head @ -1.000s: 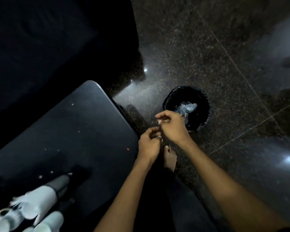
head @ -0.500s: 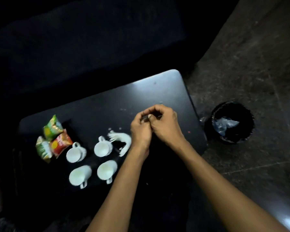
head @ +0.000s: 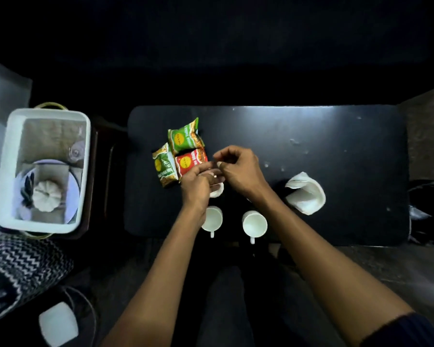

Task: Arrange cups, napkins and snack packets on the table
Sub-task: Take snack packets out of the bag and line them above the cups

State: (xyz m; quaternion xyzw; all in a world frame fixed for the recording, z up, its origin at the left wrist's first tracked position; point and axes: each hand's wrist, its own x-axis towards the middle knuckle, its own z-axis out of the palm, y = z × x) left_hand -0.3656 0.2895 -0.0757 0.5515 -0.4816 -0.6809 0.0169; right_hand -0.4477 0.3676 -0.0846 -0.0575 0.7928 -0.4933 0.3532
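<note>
On the black table lie two green snack packets and a red snack packet at the left. Two white cups stand near the front edge, and a third cup shows partly under my left hand. White napkins lie folded at the right. My left hand and right hand meet above the table beside the red packet. My right fingertips pinch a tiny pale scrap. My left fingers curl toward it; their hold is unclear.
A white tub left of the table holds a plate and a pale pumpkin-shaped thing. Zigzag-patterned fabric lies below it. A dark bin sits off the table's right end. Pale crumbs dot the tabletop.
The view swung left from the bin on the floor to the whole table. My two hands stayed together and moved from over the bin to above the cups and packets.
</note>
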